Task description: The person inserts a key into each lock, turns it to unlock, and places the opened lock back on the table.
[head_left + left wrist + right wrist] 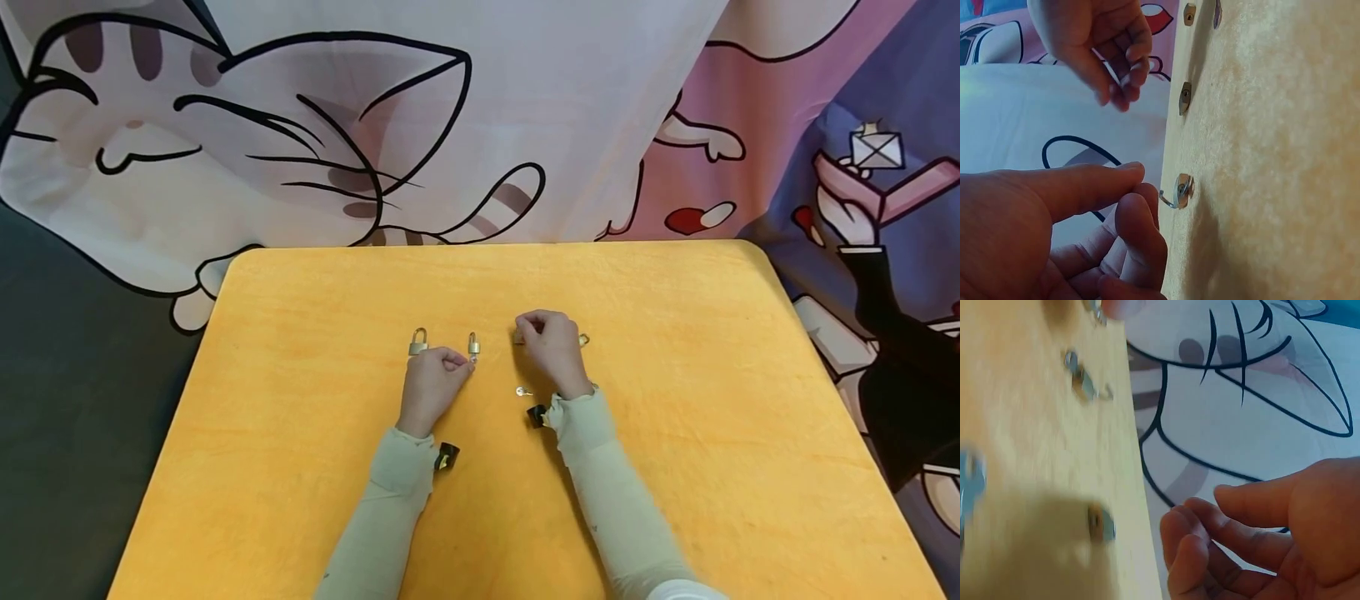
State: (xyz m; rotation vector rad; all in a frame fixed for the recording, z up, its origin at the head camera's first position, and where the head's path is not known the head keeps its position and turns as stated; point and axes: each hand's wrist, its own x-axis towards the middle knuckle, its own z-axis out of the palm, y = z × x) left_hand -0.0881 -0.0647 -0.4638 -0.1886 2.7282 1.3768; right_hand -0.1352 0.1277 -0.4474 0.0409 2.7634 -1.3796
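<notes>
Cartoon-printed cloth (585,125) fills the top of my head view, and below it spreads a yellow table (675,483), where small metal padlocks lie in a loose row about the middle of the frame. From where I sit, I make out one far padlock (417,347) partly behind the left hand (433,387), a keyed padlock (473,347) with a key (473,359) at its near end, a third padlock (517,338) at the edge of the right hand (553,348), and a last padlock (584,340) peeking out beyond it. One loose key (522,391) lies lower, near the right wrist.

On the left, thumb and fingertips are drawn together close by the keyed padlock; I cannot tell whether they touch or pinch anything. On the right, the fingers hang loosely bent above the table, with nothing visible in them.

I'd judge the padlocks stiff, sturdy and dense for their size, with smooth faces apt to skid on the tabletop; I'd take the body by its two sides, keeping clear of shackle and keyhole. Keys should be light, thin and easy to fumble: I'd pinch the flat round head and keep the blade free.
</notes>
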